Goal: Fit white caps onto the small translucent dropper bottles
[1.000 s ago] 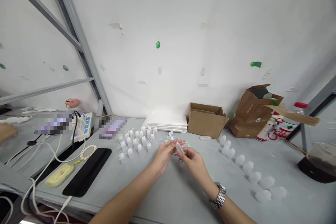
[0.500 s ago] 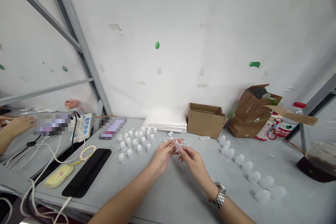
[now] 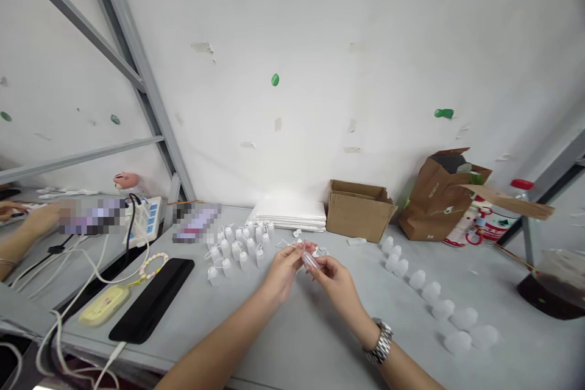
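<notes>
In the middle of the table, my right hand point(image 3: 337, 285) is closed around a small translucent squeeze bottle point(image 3: 310, 261), held tilted with its top toward the left. My left hand point(image 3: 280, 275) pinches at the top end of the same bottle; its fingers cover that end, so any cap there is hidden. Just beyond the fingers lie loose white caps point(image 3: 297, 233), partly covered by my hands. Left of my hands stand several bottles with white strap caps point(image 3: 244, 261). A curving row of uncapped translucent bottles point(image 3: 431, 290) stands to the right.
Behind my hands are a stack of white boards point(image 3: 290, 214) and an open cardboard box point(image 3: 359, 210), with a bottle lying before it. A brown paper bag point(image 3: 436, 201) stands right. A black power bank point(image 3: 152, 300) and cables lie left. Another person's hand point(image 3: 43, 219) is far left.
The bottle between my hands has shifted slightly down and left, and its tilt has changed. My fingers have moved a little around it. The other person's arm at far left has shifted.
</notes>
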Available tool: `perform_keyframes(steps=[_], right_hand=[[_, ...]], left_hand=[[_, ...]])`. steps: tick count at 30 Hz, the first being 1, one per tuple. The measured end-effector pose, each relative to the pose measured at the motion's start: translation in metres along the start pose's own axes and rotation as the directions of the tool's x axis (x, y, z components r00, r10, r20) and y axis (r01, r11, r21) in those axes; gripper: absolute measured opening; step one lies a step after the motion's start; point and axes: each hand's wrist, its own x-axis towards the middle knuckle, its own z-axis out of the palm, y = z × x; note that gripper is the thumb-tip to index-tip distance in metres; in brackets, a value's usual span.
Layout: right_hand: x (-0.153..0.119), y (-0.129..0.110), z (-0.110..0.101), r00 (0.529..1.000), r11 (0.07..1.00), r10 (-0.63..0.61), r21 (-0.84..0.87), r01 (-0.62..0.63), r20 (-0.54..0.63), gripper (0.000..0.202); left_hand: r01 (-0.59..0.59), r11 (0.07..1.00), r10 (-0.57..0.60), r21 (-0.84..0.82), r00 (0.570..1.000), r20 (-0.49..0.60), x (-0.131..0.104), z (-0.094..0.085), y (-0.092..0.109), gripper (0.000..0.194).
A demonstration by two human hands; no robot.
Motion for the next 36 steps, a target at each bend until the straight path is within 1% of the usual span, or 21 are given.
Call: perform_keyframes(steps=[3,6,12,18,22,25,30,32,34,36], right_hand=[[-0.001,0.0,0.0,1.0,0.999,0.008,-0.034,-0.008,-0.013,0.023],[-0.001,-0.002,0.0,1.0,1.0,0.013,-0.024,-0.014,-0.016,0.025],[-0.001,-0.003,0.0,1.0,0.999,0.023,-0.039,-0.023,-0.009,0.025],[-0.003,-0.003,0.001,1.0,0.999,0.019,-0.03,-0.02,-0.02,0.027],[-0.002,0.001,0.002,0.998,0.999,0.001,0.035,0.001,-0.068,0.027],[-0.001,0.004,0.001,0.997,0.997,-0.015,0.071,0.02,-0.077,0.025],[-0.003,0.003,0.0,0.993,0.997,-0.056,-0.052,0.051,-0.103,0.02],[-0.003,0.003,0.001,0.991,0.996,-0.068,-0.063,0.061,-0.111,0.022],[-0.004,0.002,0.001,0.994,0.999,-0.048,-0.027,0.046,-0.099,0.026],[-0.004,0.0,0.002,0.998,0.999,-0.023,0.032,0.025,-0.05,0.032]], left_hand=[[0.027,0.999,-0.027,-0.029,1.0,-0.01,0.002,-0.002,0.0,0.022],[0.053,0.998,-0.054,-0.044,0.998,-0.017,0.004,-0.004,0.0,0.023],[0.078,0.996,-0.077,-0.034,0.997,0.012,0.003,-0.003,0.001,0.025],[0.048,0.999,-0.047,-0.017,0.997,0.057,0.0,0.0,0.002,0.026],[0.01,1.0,-0.012,0.027,0.998,0.067,-0.001,0.001,0.002,0.025],[-0.009,0.998,0.005,0.055,0.997,0.078,-0.003,0.004,0.003,0.026],[-0.031,0.996,0.024,0.081,0.996,0.08,-0.005,0.007,0.006,0.023],[-0.027,0.997,0.02,0.075,0.996,0.089,-0.005,0.006,0.006,0.024],[-0.019,0.998,0.012,0.063,0.995,0.102,-0.004,0.005,0.006,0.026],[-0.01,0.999,0.004,0.051,0.993,0.117,-0.003,0.003,0.006,0.027]])
